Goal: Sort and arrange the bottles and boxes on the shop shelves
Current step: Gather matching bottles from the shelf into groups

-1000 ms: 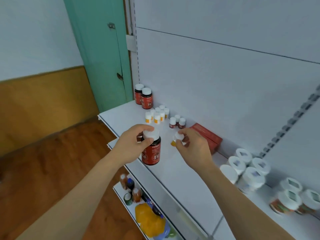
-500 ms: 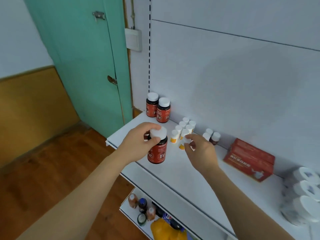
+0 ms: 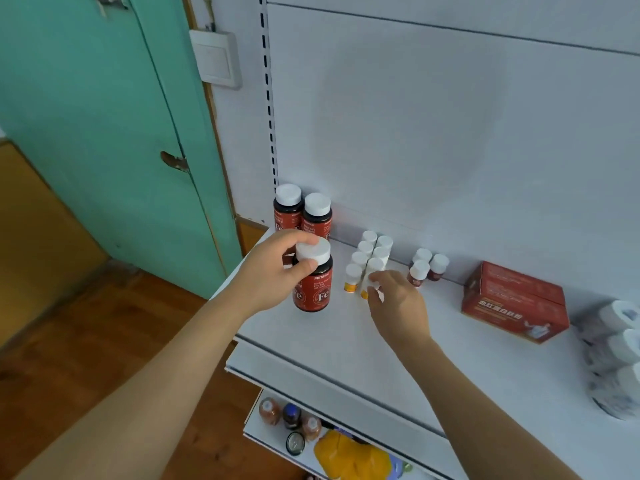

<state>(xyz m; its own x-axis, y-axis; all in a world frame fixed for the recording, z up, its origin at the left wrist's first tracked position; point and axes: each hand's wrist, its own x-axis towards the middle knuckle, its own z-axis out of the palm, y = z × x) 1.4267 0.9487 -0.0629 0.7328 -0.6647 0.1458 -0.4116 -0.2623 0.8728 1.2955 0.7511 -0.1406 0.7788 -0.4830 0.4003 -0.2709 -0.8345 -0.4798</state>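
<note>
Red bottle gripped by left hand, right hand pinching small bottle

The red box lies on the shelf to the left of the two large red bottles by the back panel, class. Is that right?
Not quite. The head view shows the red box lying on the shelf to the right of the two large red bottles, not the left.

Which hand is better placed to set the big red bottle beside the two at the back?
Left. The left hand already grips the big red bottle just in front of that pair; the right hand is busy with a small bottle.
</note>
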